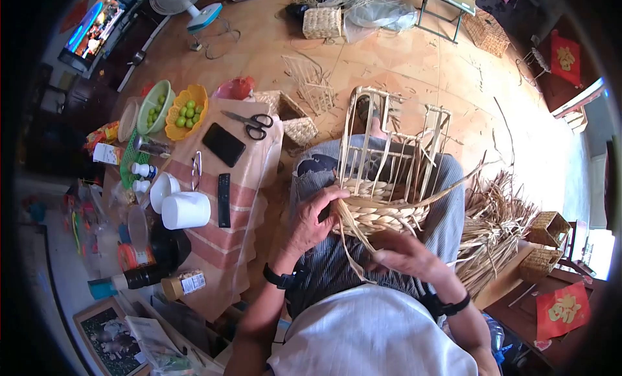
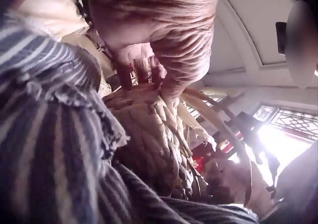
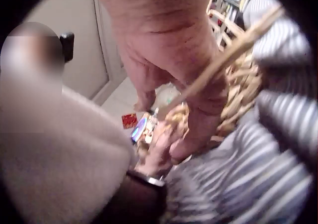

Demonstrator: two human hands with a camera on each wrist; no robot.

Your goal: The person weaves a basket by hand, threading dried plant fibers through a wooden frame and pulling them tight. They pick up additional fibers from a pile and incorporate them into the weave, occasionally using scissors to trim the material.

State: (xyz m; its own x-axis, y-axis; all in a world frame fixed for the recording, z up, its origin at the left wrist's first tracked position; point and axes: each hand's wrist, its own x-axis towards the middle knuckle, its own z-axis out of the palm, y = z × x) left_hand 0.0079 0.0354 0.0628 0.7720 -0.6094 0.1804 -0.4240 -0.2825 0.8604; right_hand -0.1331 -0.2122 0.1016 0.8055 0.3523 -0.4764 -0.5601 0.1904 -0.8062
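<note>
A partly woven straw basket (image 1: 382, 207) lies across the person's lap, with a braided band and an open frame of upright rods. At its near left corner the left hand (image 1: 315, 220) grips the braided edge, thumb on one side and fingers on the other. In the left wrist view the thumb of that hand (image 2: 164, 50) presses on the weave (image 2: 154, 139). Flat straw strands (image 1: 355, 223) run from this corner toward the right hand (image 1: 408, 254), whose fingers pinch their lower part. The right wrist view has the right hand (image 3: 169, 50) beside the basket's braided side (image 3: 243, 89).
On the left, a cloth-covered table (image 1: 240, 188) carries scissors (image 1: 254, 124), a phone (image 1: 224, 144), a white container (image 1: 186, 210) and a yellow bowl of green fruit (image 1: 176, 126). A pile of dry straw (image 1: 495, 227) lies at the right. Woven baskets (image 1: 322, 23) stand on the floor.
</note>
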